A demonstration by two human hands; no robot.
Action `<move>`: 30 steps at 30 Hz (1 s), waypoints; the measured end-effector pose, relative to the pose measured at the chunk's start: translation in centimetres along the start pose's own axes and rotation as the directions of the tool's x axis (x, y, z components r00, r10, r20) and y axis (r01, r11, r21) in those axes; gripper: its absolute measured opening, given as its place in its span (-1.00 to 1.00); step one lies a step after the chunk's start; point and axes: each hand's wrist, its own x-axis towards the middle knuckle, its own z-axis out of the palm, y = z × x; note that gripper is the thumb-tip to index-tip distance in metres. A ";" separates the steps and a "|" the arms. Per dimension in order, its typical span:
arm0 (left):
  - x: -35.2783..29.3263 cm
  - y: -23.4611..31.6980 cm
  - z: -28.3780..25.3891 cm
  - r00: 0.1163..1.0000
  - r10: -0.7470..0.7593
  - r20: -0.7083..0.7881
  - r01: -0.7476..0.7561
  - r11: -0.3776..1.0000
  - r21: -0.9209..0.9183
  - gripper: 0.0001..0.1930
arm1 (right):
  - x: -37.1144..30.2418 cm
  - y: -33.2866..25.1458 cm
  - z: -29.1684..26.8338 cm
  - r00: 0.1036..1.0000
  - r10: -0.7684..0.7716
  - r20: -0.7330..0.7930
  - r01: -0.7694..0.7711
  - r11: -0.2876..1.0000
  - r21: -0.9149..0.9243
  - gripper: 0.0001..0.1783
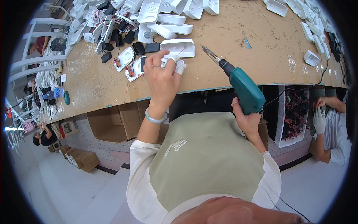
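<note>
My right hand [247, 118] is wrapped round the handle of a green soldering gun [246, 87]. Its metal tip points up and left over the table, to the right of a white plastic shell [181, 47]. A thin red wire shows inside that shell. At the shell's near left edge, my left hand [162, 76] bends its fingers inward, white covers on the thumb and a finger. What its closed fingertips hold is hidden. Beside them lie white covers with small red parts and wires [130, 71], and a black block [152, 47].
White shells [149, 11] and black blocks are heaped at the far left; more shells [311, 58] lie far right. A cardboard box [108, 123] stands below the table [216, 71]. At right are a white bin of wires [280, 127], a black cord and another person's gloved hand [319, 119].
</note>
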 end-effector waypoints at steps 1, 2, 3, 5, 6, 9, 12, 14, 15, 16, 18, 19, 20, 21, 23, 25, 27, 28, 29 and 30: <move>-0.2 0.0 -0.1 1.000 0.002 0.004 -0.002 1.000 0.005 -0.76 | -0.1 0.0 0.0 1.000 0.016 -0.006 -0.016 1.000 0.020 -0.98; -0.3 0.1 -0.1 0.996 -0.040 0.083 0.036 0.998 0.049 -0.74 | -0.3 0.2 0.0 1.000 0.018 -0.005 -0.018 1.000 0.025 -0.98; -0.5 0.2 -0.1 0.984 -0.086 0.157 0.072 0.993 0.097 -0.73 | -0.3 0.8 0.0 1.000 -0.009 -0.001 0.009 1.000 0.015 -0.96; -0.6 0.1 0.0 0.979 -0.109 0.171 0.096 0.992 0.087 -0.71 | -0.3 0.9 0.0 0.999 -0.039 0.004 0.039 0.999 0.009 -0.95; -0.6 -0.2 0.1 0.976 -0.090 0.197 0.072 0.993 0.094 -0.69 | -0.2 0.5 0.0 0.999 -0.041 0.024 0.041 0.999 0.005 -0.94; -0.3 -0.1 -0.1 0.972 -0.042 0.231 0.013 0.992 0.123 -0.69 | -0.5 0.7 0.0 0.998 -0.053 0.034 0.052 0.999 0.012 -0.93; 0.5 0.5 -0.1 0.968 -0.052 0.247 0.005 0.982 0.187 -0.71 | -0.7 1.2 0.0 0.998 -0.053 0.017 0.053 0.998 0.019 -0.92; 0.6 0.5 0.1 0.964 -0.091 0.251 0.032 0.973 0.229 -0.71 | -0.8 1.2 0.0 0.999 -0.047 0.010 0.047 0.999 0.017 -0.93; 0.5 0.2 0.4 0.964 -0.052 0.261 -0.008 0.974 0.226 -0.72 | -0.7 0.9 0.0 0.999 -0.039 0.014 0.038 0.999 0.022 -0.93; 0.4 0.1 0.6 0.963 -0.013 0.270 -0.049 0.974 0.222 -0.73 | -0.7 0.8 -0.1 0.999 -0.030 0.019 0.029 0.999 0.027 -0.93; 0.5 0.4 0.5 0.956 -0.026 0.292 -0.051 0.967 0.251 -0.73 | -0.8 1.0 0.0 0.999 -0.034 0.018 0.033 0.999 0.028 -0.94; 0.6 0.5 0.4 0.949 -0.039 0.312 -0.052 0.959 0.280 -0.72 | -0.8 1.0 0.0 0.999 -0.038 0.017 0.038 0.999 0.028 -0.94; 0.6 0.5 0.6 0.949 -0.040 0.313 -0.052 0.958 0.281 -0.72 | -0.7 0.9 0.0 0.999 -0.038 0.018 0.037 0.999 0.028 -0.94; 0.6 0.5 0.8 0.949 -0.066 0.308 -0.037 0.947 0.319 -0.72 | -0.7 0.8 0.0 0.999 -0.029 0.016 0.029 0.999 0.035 -0.94; 0.5 0.5 0.9 0.949 -0.094 0.302 -0.022 0.933 0.358 -0.72 | -0.5 0.8 0.0 1.000 -0.021 0.016 0.021 0.999 0.043 -0.94; 0.5 0.7 0.8 0.958 -0.100 0.271 -0.004 0.934 0.358 -0.74 | -0.5 0.8 -0.1 0.999 -0.043 0.021 0.043 0.999 0.004 -0.95; 0.3 0.8 0.6 0.956 -0.099 0.277 -0.010 0.931 0.365 -0.75 | -0.3 0.3 0.2 1.000 -0.001 -0.005 0.001 1.000 0.025 -0.94; 0.2 0.8 0.6 0.954 -0.098 0.284 -0.016 0.928 0.373 -0.76 | -0.2 0.0 0.3 0.999 0.041 -0.031 -0.039 0.998 0.046 -0.94; 0.2 0.8 0.5 0.954 -0.101 0.282 -0.013 0.926 0.376 -0.76 | -0.1 -0.1 0.3 0.999 0.040 -0.027 -0.038 0.998 0.047 -0.94; 0.2 0.8 0.5 0.946 -0.096 0.308 -0.022 0.934 0.357 -0.77 | -0.1 -0.2 0.4 0.999 0.033 -0.028 -0.032 0.998 0.056 -0.94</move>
